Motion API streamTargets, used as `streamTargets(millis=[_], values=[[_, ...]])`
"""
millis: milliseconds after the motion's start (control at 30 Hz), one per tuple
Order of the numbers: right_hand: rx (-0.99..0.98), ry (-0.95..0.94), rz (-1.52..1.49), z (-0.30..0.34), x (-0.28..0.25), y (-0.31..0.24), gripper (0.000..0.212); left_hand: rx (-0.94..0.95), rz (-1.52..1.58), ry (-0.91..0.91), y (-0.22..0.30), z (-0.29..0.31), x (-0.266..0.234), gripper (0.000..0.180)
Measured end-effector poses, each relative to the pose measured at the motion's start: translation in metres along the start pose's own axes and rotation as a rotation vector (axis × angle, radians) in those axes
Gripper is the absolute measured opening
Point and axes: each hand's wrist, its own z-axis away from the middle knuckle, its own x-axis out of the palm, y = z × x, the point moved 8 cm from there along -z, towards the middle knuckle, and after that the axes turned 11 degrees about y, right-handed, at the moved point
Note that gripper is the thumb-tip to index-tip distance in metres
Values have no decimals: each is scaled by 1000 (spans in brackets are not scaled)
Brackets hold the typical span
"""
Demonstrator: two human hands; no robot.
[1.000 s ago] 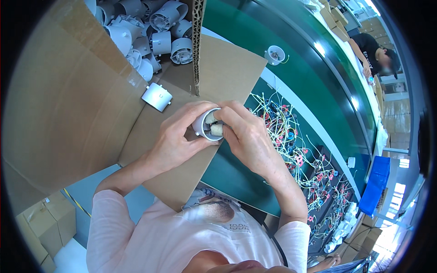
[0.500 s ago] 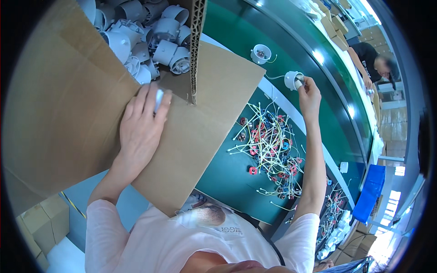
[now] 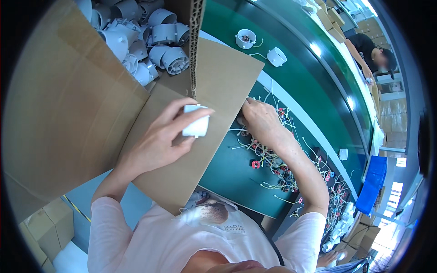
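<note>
My left hand point(image 3: 160, 140) grips a white cylindrical plastic housing point(image 3: 195, 123) between thumb and fingers, above the cardboard flap point(image 3: 223, 68) of a big carton. My right hand point(image 3: 265, 119) reaches down at the upper left edge of a heap of small red, black and blue wired parts point(image 3: 284, 170), beside the flap. Its fingers are bent together, and what they pinch is hidden. Two white housings stand on the green conveyor beyond: one point(image 3: 246, 39) with a part and wire inside, the other point(image 3: 276, 57) tipped, with a wire trailing left.
The carton point(image 3: 59, 109) at left holds many loose white housings point(image 3: 164, 34). Another white housing point(image 3: 343, 154) sits farther right along the conveyor point(image 3: 314, 91), near a blue bin point(image 3: 371, 184). More wired parts point(image 3: 334, 204) lie at lower right. A person point(image 3: 373, 57) works across the belt.
My left hand has lifted a housing out from the carton's edge and moved right. My right hand has let go of a housing on the conveyor and come down to the wired parts.
</note>
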Motion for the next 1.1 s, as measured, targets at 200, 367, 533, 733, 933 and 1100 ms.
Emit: streamTargets(millis=[200,367,533,733,933,1100], values=[[38,73,-3,8,-12,-7,20,105,-91,3,10,-2,1,63],[68,363,-205,20,-86,-14,22,139,-252,-81,11,1,6,67],[151,531,-24,39,-120,-15,22,211,-141,-35,16,-5,16,68],[565,611,-399,70,-119,11,18,-62,211,2,-5,0,20,59],[643,512,-1140,73,-91,10,19,17,260,19,-5,-3,16,61],[495,687,-1150,78,-89,1,21,-31,361,-23,-5,-1,19,61]])
